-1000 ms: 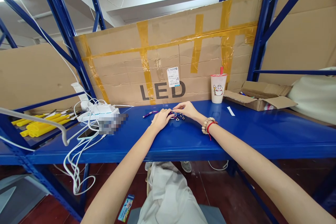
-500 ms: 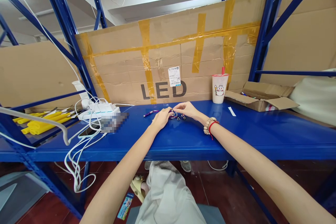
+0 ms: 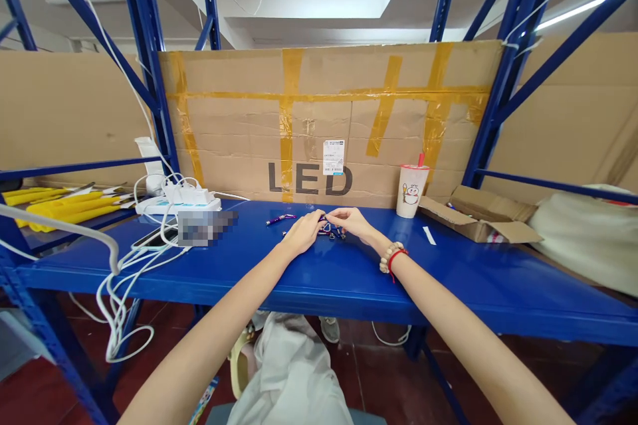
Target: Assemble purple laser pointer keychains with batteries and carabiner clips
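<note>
Fingers bent, tips nearly meeting, the left hand (image 3: 303, 234) and right hand (image 3: 353, 222) gather at small purple metal pieces (image 3: 335, 232); whether either has hold of one is too small to tell. The pieces lie between the hands on the blue shelf (image 3: 448, 279), twelve o'clock from the person. A purple stick (image 3: 280, 219) lies at ten o'clock from the left hand, a cup (image 3: 411, 194) at two from the right.

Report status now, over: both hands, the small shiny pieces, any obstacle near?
Left hand and right hand close together at shiny pieces; grip unclear. Purple piece lies apart, left. Cup stands clear of hands.
</note>
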Demonstrator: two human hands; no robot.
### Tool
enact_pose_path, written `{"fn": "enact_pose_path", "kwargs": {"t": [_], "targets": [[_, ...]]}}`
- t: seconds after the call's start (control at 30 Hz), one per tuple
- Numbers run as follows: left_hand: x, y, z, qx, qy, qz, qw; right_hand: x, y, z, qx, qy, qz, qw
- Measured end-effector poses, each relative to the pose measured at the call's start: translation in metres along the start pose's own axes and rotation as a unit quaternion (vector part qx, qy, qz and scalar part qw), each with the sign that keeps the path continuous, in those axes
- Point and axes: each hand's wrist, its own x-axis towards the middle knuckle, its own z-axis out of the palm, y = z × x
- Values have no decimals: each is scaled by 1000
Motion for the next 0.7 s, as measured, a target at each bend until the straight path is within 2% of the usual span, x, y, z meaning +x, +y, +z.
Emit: {"fn": "enact_pose_path", "kwargs": {"t": [0.23,0.47,0.7], "targets": [[-4,5,-2,10,16,-25,1000,-2,-3,4,-86,19,-25,996],[-3,6,-5,24,10,-79,997,-2,-13,5,-191,106,-112,969],[4,5,-6,-13,-1,-141,990,0,-24,5,-266,84,-159,947]]}}
